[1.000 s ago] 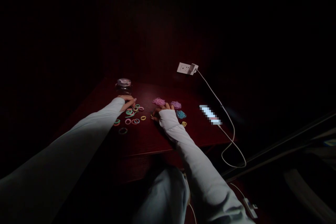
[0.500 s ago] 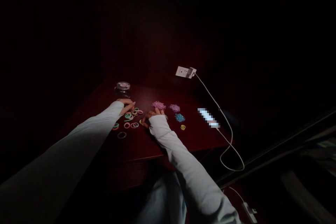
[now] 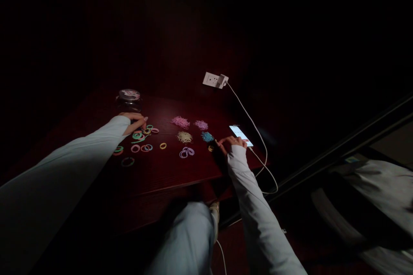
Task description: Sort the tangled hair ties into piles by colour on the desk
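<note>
My left hand (image 3: 137,121) rests at the left of the table, its fingers loosely bent beside a cluster of green, pink and yellow hair ties (image 3: 138,136); I see nothing held in it. Over by the right side, my right hand (image 3: 229,142) pinches a small yellow hair tie (image 3: 216,141) at its fingertips, just above other yellow hair ties (image 3: 211,148). A blue pile of small bands (image 3: 207,137) lies left of those fingertips. Purple hair ties (image 3: 186,152) and a single yellow hair tie (image 3: 163,146) lie mid-table.
Pink (image 3: 180,122), lilac (image 3: 201,125) and cream (image 3: 184,137) piles of small bands sit mid-table. A lidded clear jar (image 3: 129,99) stands at back left. A lit phone (image 3: 240,134) lies at right, its white cable (image 3: 248,114) running to a wall socket (image 3: 211,79).
My right hand has moved right from mid-table to the yellow hair ties by the phone, uncovering the cream pile and purple ties. The left hand has stayed by its cluster; the view has shifted.
</note>
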